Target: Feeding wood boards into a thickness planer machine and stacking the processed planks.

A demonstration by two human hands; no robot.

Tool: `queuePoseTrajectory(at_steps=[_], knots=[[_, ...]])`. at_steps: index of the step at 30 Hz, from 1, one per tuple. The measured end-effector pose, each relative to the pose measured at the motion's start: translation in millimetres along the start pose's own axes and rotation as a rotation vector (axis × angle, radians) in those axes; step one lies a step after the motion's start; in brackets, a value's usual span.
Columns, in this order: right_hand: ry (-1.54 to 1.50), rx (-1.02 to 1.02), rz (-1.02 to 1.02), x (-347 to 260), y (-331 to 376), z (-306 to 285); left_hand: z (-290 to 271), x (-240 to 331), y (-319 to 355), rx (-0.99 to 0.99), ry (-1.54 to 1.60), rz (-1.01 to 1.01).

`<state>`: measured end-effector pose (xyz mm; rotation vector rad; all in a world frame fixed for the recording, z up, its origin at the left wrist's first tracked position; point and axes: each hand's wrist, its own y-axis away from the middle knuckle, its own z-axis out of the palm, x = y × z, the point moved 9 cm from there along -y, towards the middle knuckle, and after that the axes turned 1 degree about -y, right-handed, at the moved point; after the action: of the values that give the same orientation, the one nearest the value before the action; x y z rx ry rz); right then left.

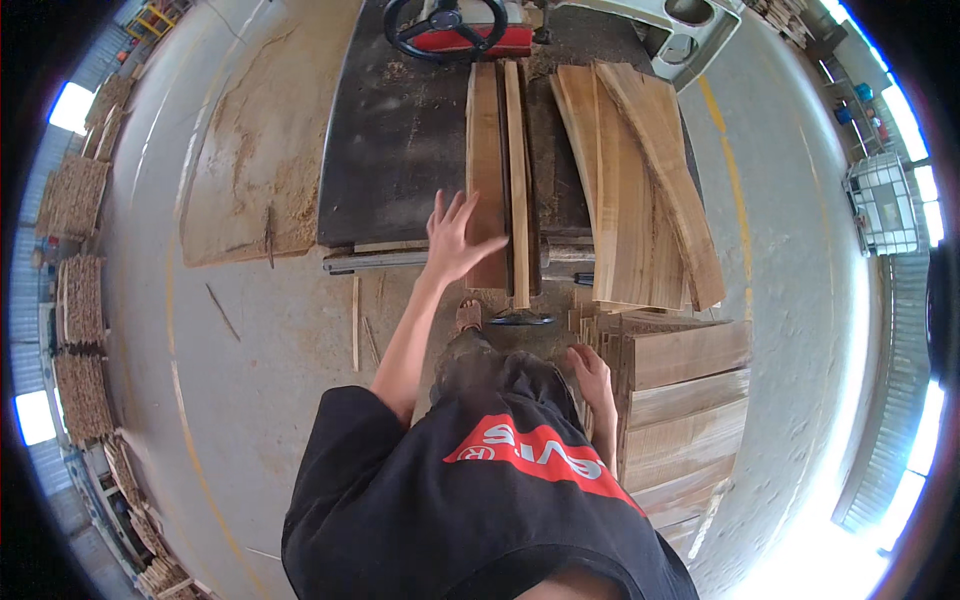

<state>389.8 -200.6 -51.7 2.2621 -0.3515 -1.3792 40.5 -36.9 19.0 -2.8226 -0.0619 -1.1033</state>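
My left hand (pixel 455 238) is spread with its fingers apart, over the left edge of a long brown board (pixel 487 130) on a dark machine table (pixel 385 150). Whether the fingertips touch the board I cannot tell. Right of this board, past a dark gap, a narrow pale wood strip (pixel 517 200) runs lengthwise and juts past the table's near edge. My right hand (pixel 592 372) hangs low beside my body, loosely bent, with nothing visible in it. Nearest to it is a stack of boards (pixel 690 360) on the right.
Several wide planks (pixel 640 200) lie on the table's right side. A black handwheel (pixel 445 30) and red housing (pixel 480 42) stand at the far end. A second wheel (pixel 521 319) sits below the near edge. Thin offcuts (pixel 355 325) and a sawdust-covered sheet (pixel 250 150) lie on the left floor.
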Motion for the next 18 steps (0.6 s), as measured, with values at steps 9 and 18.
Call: queuePoseTrajectory(at_steps=[9,18], knots=[[0.008,0.117,-0.086,-45.8,-10.9,-15.4,10.6,21.1,41.9,-0.082,-0.106,0.248],[-0.32,-0.356,-0.176,-134.3,-33.6,24.0,-10.4,9.8,-61.1,-0.135,-0.263,0.29]])
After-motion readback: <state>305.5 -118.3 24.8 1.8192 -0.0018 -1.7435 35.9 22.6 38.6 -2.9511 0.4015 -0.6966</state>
